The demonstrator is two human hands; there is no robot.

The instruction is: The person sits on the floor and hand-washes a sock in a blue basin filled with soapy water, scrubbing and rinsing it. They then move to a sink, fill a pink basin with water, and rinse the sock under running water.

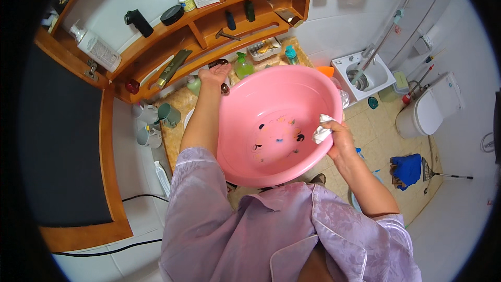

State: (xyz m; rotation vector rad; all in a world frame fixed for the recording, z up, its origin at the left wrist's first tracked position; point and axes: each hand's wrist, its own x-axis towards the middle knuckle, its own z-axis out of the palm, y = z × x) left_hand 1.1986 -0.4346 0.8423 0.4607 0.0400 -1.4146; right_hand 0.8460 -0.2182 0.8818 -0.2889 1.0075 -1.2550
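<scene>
A large pink basin (245, 105) stands tilted in front of me, with a printed pattern on its inner bottom. My right hand (340, 140) is closed at the basin's right rim, pinching a crumpled white cloth (323, 129) against the inner wall. Beyond the basin's far left side, my left hand (213, 74) reaches out with its fingers extended, next to a shiny dark metal fitting (225, 89) that looks like part of a tap. Whether the fingertips touch the metal I cannot tell. The basin hides most of what lies beneath it.
Behind the basin are a green pump bottle (243, 66), a teal-capped bottle (291, 55) and a soap tray (264, 48). Cups (168, 114) stand at left. A wooden shelf (193, 18) curves overhead. To the right are a small white sink (364, 75) and a toilet (425, 115).
</scene>
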